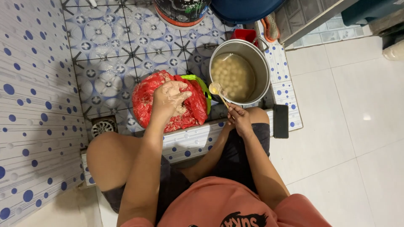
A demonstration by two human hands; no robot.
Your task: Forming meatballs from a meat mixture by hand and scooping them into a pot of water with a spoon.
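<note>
Spoon (pixel 218 91) pinched in right hand (pixel 240 120), handle slanting up-left, bowl over steel pot (pixel 261 63) rim. Left hand (pixel 169 98) squeezing pale paste above red bag (pixel 145 103), left of the pot.

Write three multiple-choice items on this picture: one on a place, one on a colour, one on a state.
1. Where does the spoon sit?
A. over the near rim of the pot
B. on the white floor
C. inside the drain

2. What colour is the bag under the left hand?
A. blue
B. red
C. yellow

3. What state is the pot in?
A. empty and dry
B. lidded
C. open, holding cloudy liquid with pale round balls

Answers:
1 A, the right hand holds the spoon's handle and its bowl lies at the pot's near rim.
2 B, the crinkled plastic is red, with a green rim beside it.
3 C, no lid is on and the balls show in the liquid.
</note>
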